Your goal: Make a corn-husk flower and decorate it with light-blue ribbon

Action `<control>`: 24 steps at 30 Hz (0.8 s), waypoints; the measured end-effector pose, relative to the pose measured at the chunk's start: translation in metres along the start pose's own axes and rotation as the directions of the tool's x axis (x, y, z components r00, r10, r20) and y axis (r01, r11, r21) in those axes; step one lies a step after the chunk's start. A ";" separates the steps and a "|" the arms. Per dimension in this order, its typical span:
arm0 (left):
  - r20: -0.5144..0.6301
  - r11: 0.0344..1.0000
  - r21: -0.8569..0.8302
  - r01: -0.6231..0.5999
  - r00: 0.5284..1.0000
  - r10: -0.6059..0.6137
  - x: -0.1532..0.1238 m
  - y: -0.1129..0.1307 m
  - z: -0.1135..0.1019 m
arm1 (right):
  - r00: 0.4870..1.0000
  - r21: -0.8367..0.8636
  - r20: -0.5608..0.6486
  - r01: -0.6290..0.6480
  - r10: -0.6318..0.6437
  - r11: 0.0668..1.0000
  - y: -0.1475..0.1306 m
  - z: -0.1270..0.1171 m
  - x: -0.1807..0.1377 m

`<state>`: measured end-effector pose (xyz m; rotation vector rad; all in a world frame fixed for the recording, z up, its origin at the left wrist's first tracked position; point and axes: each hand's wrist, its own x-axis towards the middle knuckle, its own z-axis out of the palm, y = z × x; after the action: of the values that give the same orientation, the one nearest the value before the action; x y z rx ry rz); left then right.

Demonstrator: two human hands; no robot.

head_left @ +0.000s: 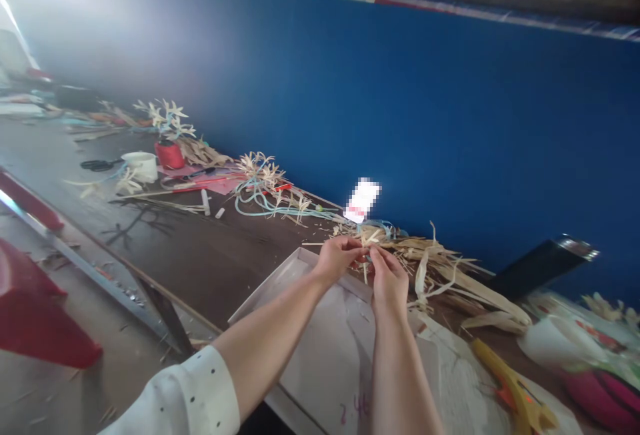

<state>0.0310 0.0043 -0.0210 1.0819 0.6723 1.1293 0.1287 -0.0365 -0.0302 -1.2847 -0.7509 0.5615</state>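
My left hand (340, 258) and my right hand (391, 281) meet above the far edge of a shallow white tray (320, 348). Fingertips of both hands are pinched together around a small pale piece of dried husk (371, 237), whose exact shape is partly hidden by the fingers. Just behind and to the right of them lies a heap of dried husk strips (435, 255). Beyond the hands, husk flowers (260, 168) on pale blue stems (245, 203) rest along the wall.
A yellow glue gun (515, 388) lies at the lower right, near a white cup (557, 341). A bright blurred rectangle (362, 200) leans by the blue wall (450, 121). Farther left are a white roll (140, 167), scissors (100, 165) and a red spool (170, 155). A red stool (40, 308) stands beside the table.
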 end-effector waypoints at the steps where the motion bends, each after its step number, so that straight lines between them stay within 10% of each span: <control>1: 0.004 1.000 -0.004 -0.003 1.000 0.003 0.000 -0.001 0.000 | 1.000 0.011 -0.001 -0.002 0.002 1.000 0.000 0.000 0.000; 24: 0.012 0.998 0.030 -0.063 0.998 0.062 0.004 -0.015 0.002 | 0.996 -0.007 -0.074 -0.057 0.057 0.998 -0.014 0.003 -0.009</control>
<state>0.0392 0.0066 -0.0340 1.1413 0.6530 1.1691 0.1204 -0.0444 -0.0179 -1.3315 -0.6579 0.5541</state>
